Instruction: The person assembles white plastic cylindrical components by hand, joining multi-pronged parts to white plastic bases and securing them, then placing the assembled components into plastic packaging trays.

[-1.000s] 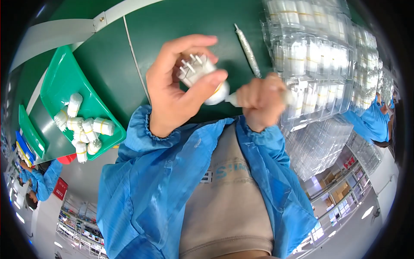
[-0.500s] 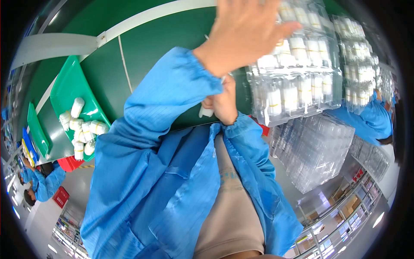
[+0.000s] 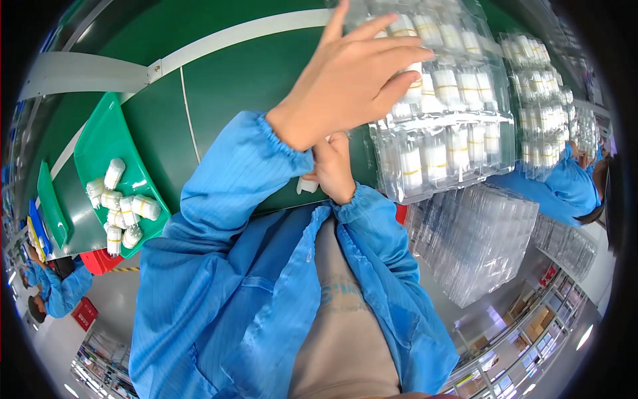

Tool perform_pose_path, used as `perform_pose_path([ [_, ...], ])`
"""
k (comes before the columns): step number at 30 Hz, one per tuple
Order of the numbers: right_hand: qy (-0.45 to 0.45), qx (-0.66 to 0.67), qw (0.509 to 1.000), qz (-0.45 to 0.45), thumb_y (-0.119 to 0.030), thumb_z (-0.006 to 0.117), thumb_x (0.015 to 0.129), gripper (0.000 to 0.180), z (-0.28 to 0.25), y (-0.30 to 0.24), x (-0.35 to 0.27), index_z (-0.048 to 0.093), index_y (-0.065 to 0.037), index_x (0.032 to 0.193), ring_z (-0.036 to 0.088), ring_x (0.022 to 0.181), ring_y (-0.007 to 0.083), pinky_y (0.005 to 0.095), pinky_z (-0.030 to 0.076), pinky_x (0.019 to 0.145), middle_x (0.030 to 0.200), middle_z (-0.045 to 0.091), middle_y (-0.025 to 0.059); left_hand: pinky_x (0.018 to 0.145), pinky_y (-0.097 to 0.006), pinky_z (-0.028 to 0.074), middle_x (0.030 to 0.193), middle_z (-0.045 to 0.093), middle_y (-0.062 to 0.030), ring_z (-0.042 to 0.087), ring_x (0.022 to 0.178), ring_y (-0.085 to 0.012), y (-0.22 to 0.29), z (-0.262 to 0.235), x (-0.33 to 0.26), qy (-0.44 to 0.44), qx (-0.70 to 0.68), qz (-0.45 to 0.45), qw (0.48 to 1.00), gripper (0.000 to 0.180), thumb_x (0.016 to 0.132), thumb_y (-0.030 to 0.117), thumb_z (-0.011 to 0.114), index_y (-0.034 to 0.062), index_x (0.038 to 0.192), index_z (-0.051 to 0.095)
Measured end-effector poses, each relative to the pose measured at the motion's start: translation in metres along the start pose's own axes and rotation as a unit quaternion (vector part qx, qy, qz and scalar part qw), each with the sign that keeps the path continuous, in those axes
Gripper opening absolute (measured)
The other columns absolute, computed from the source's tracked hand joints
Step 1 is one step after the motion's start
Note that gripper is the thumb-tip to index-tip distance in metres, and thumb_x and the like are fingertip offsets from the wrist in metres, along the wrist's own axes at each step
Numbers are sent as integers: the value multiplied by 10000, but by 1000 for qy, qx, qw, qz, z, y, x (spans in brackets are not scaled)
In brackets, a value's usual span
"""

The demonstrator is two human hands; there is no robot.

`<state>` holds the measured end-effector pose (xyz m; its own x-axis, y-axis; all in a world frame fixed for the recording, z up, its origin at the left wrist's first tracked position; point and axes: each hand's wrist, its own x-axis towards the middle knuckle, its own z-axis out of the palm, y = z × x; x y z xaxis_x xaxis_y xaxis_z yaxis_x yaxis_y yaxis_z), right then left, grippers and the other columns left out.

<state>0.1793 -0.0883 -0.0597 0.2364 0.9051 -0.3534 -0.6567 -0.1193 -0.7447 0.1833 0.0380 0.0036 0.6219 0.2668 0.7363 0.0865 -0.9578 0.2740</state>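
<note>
My left hand crosses over to the right, palm down, its fingers spread above the near-left part of a clear plastic tray. Thumb and forefinger are close to a white bundle banded in yellow, one of several in the tray's pockets; I see no bundle held. Below the left wrist, my right hand is closed near my body around a white bundle, whose end pokes out below the fingers. The left cuff partly covers that hand.
A green scoop-like tray with several banded white bundles lies at left on the green table. Stacked clear trays stand at lower right; more filled trays lie beyond. A co-worker's blue sleeve reaches in there.
My left hand has drawn back toward me and turned to the right, fingers now spread over the tray. My right hand stays closed on its bundle. The whole view has shifted slightly.
</note>
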Motion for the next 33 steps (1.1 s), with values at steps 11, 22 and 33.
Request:
perform_pose_path([
  [11, 55, -241, 963, -110, -225, 635, 947, 389, -56, 44, -3, 626, 54, 1218, 631, 1118, 273, 399, 495, 962, 1212, 657, 156, 1162, -615, 229, 1318, 663, -75, 426, 1387, -386, 9, 15, 4, 5, -59, -158, 986, 138, 876, 208, 686, 207, 960, 795],
  [22, 26, -122, 990, -67, -163, 574, 1012, 148, -41, 29, -5, 520, -49, 935, 470, 674, 120, 312, 394, 571, 731, 497, 9, 1135, -641, 301, 1560, 379, -197, 340, 1425, -473, 46, -45, -15, 36, -129, -143, 981, 481, 811, 350, 744, 160, 1249, 689],
  [33, -42, 44, 993, 100, -252, 481, 1065, 366, 3, -20, 10, 348, -135, 746, 173, 414, 58, 260, 141, 381, 527, 264, -24, 1143, -454, 386, 1472, 552, -105, 473, 1372, -377, -43, -287, -226, -39, 309, -449, 837, 581, 857, 108, 753, 171, 1411, 590],
])
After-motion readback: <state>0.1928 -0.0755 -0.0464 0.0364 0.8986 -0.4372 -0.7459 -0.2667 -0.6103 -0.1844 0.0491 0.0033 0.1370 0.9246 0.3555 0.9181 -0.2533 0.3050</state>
